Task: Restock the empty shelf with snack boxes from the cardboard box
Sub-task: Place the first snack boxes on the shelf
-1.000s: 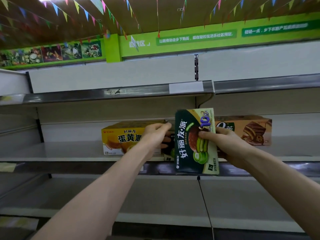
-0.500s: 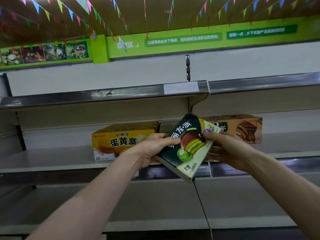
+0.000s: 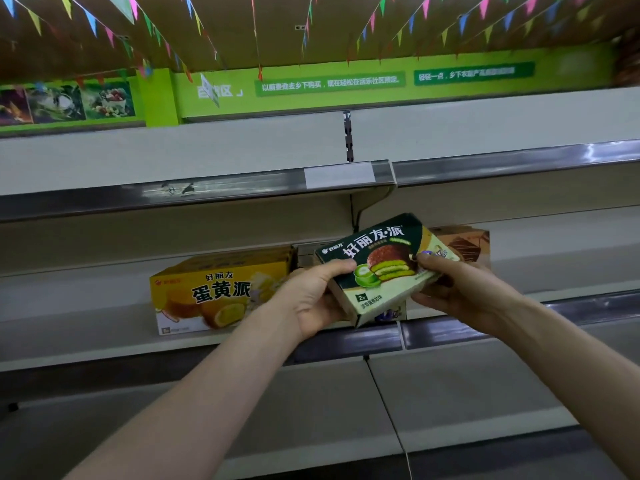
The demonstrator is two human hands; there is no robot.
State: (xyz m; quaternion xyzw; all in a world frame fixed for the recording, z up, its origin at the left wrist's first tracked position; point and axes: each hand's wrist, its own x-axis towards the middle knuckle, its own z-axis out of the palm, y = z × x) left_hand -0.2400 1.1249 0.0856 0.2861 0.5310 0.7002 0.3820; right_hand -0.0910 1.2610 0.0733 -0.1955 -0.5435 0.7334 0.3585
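Pale shop shelving ran across the view, under a green banner (image 3: 329, 85) with white Chinese writing too soft to read surely. You held the green box (image 3: 384, 268) in the air just before the middle shelf (image 3: 76, 317), between the yellow box (image 3: 214, 292) and the brown box (image 3: 467, 244). Your left hand (image 3: 311, 299) gripped its lower left end, thumb on the front. Your right hand (image 3: 460, 292) pinched the higher right end. Its long axis ran left to right, tilted. The space behind it was hidden, and I judge both hands equally near. The green box read 好丽友·派, the yellow one 好丽友 蛋黄派.
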